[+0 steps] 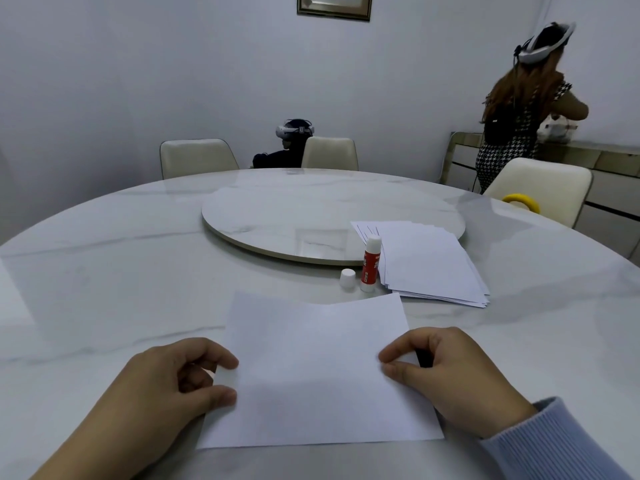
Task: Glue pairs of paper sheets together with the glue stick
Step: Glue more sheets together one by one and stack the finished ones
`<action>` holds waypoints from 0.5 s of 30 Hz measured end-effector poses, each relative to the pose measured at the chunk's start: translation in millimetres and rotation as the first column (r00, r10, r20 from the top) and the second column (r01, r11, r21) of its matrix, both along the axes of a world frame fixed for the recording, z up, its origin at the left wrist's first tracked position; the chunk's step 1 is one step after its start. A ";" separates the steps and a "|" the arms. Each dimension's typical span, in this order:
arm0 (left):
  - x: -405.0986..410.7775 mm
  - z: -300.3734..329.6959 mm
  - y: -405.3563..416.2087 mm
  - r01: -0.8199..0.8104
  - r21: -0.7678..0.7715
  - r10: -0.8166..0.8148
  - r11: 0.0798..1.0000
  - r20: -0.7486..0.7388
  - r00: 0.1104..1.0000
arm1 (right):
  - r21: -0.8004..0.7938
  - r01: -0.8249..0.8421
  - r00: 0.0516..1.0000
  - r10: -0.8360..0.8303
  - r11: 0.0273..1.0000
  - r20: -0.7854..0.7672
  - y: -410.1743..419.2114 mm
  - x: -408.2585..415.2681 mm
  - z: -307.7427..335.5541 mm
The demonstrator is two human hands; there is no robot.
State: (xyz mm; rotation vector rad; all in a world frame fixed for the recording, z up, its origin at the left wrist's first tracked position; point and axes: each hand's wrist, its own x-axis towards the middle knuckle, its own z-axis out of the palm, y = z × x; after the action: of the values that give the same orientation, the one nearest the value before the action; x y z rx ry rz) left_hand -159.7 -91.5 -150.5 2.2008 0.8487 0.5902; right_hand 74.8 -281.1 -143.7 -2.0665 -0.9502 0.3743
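**White sheet squared up before pressing**

White paper sheet (315,372) lies on the bench (104,271), pinched at its side edges by left hand (173,382) and right hand (446,372). The uncapped glue stick (370,263) stands behind it. Best practice, arguably: align corners first, then smooth outward from the centre.

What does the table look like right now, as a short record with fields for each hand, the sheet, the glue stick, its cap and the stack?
left hand: left hand pinches the left edge of the sheet
right hand: right hand pinches the right edge of the sheet
sheet: white sheet lies on the marble table, in front of the person
glue stick: glue stick stands upright, uncapped, beside the stack
cap: white cap stands on the table, left of the glue stick
stack: paper stack lies partly on the turntable
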 end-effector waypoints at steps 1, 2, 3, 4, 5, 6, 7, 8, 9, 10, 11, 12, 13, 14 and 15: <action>0.0 -0.2 0.5 0.003 0.002 -0.003 1.000 -0.001 1.000 | 0.000 -0.001 1.000 0.001 1.000 0.007 0.2 0.0 0.0; -0.1 -0.5 0.9 0.007 0.007 -0.007 1.000 -0.002 1.000 | 0.003 -0.001 1.000 0.001 1.000 0.010 0.3 -0.1 0.1; -0.2 -0.7 1.2 0.011 0.014 -0.011 1.000 -0.004 1.000 | 0.005 -0.001 1.000 0.001 1.000 0.012 0.3 -0.3 0.2; -0.3 -1.1 1.2 0.017 0.021 -0.017 1.000 -0.007 1.000 | 0.006 -0.002 1.000 0.002 1.000 0.016 0.1 -0.5 0.3; -0.9 -1.3 1.4 0.026 0.029 -0.025 0.999 -0.013 1.000 | 0.005 -0.001 1.000 0.001 1.000 0.024 -0.1 -1.0 0.4; -1.3 -1.5 1.5 0.036 0.042 -0.035 0.998 -0.022 0.999 | 0.002 0.001 0.999 -0.001 1.000 0.039 -0.2 -1.9 0.7; -1.7 -1.8 1.9 0.046 0.063 -0.044 0.997 -0.034 0.998 | -0.003 0.003 0.998 -0.003 1.000 0.062 -0.1 -3.2 0.9; -1.9 -2.5 2.7 0.054 0.091 -0.050 0.994 -0.044 0.998 | -0.009 0.006 0.996 -0.005 1.000 0.093 -0.1 -4.7 0.9; -1.8 -3.3 3.4 0.061 0.123 -0.055 0.990 -0.054 0.997 | -0.015 0.013 0.992 -0.011 1.000 0.123 0.0 -6.2 0.9; -0.9 -3.8 3.6 0.066 0.157 -0.055 0.985 -0.073 0.996 | -0.023 0.025 0.989 -0.021 0.999 0.149 0.1 -7.9 1.4; 0.1 -4.2 3.4 0.071 0.188 -0.053 0.980 -0.102 0.993 | -0.037 0.039 0.984 -0.032 0.999 0.175 0.3 -9.5 2.2; 0.7 -4.2 3.2 0.078 0.208 -0.051 0.975 -0.132 0.990 | -0.057 0.053 0.977 -0.040 0.997 0.207 0.4 -10.9 3.0; 1.2 -4.2 3.5 0.089 0.211 -0.056 0.973 -0.157 0.986 | -0.070 0.073 0.968 -0.054 0.995 0.245 0.2 -11.4 3.6; 1.7 -3.7 4.5 0.098 0.212 -0.060 0.972 -0.179 0.982 | -0.059 0.097 0.954 -0.076 0.993 0.292 -0.1 -11.4 4.6; 3.2 -2.8 5.5 0.104 0.224 -0.060 0.969 -0.192 0.979 | -0.016 0.116 0.932 -0.103 0.993 0.348 0.0 -12.3 6.9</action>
State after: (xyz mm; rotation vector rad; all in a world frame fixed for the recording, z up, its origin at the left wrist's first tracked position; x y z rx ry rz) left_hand -156.6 -86.0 -153.4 2.5231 0.8107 0.4705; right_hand 62.5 -281.0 -136.7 -2.2522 -1.0305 -0.0367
